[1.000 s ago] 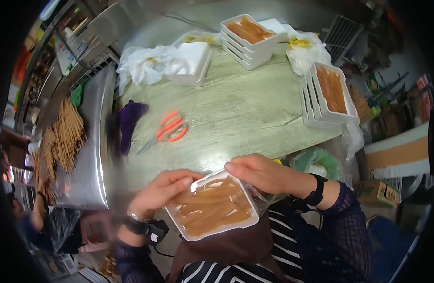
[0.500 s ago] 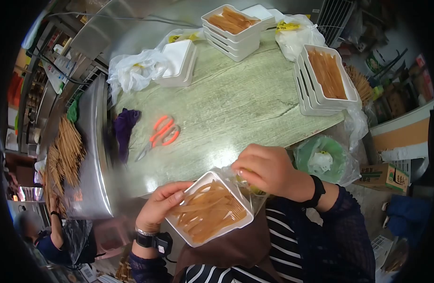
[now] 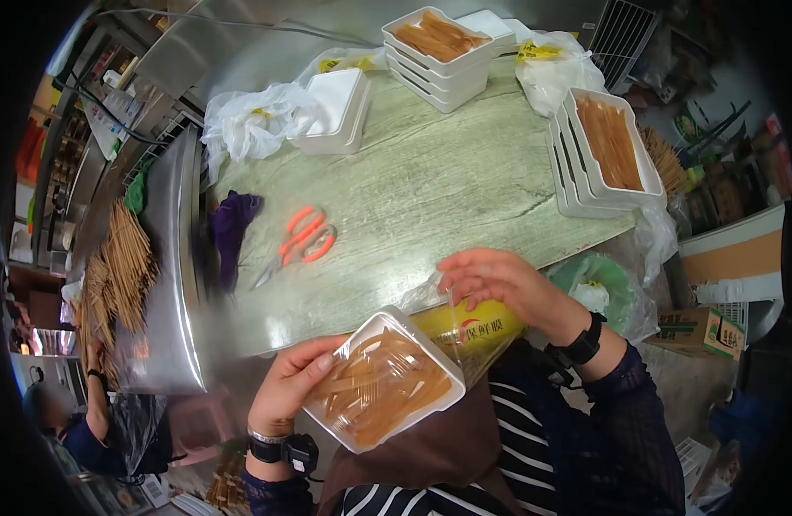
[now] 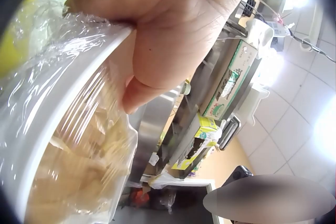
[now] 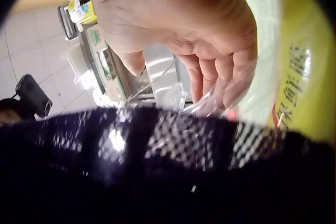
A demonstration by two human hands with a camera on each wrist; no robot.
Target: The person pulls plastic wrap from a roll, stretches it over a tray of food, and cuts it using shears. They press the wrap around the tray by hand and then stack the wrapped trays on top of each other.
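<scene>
My left hand (image 3: 301,378) grips the left edge of a white tray (image 3: 460,391) of flat brown strips (image 3: 374,378), thumb over the rim. In the left wrist view, wrinkled clear cling film (image 4: 68,40) covers the tray. From the tray's right side the film runs toward a yellow cling film roll (image 3: 486,327) with printed characters. Above that roll is my right hand (image 3: 503,284), its fingers loosely bent and the thumb apart from them. Film lies against those fingers in the right wrist view.
Orange-handled scissors (image 3: 305,236) and a purple cloth (image 3: 234,228) lie on the green table (image 3: 430,198). Stacks of filled trays (image 3: 443,82) (image 3: 585,189) stand at the back and right. A lined green bin (image 3: 615,292) is below the right edge. Another person (image 3: 86,421) is at far left.
My right hand has gone from the tray's top corner to the right, and its fingers have loosened. The yellow roll has come into view beneath it. The left hand keeps its hold.
</scene>
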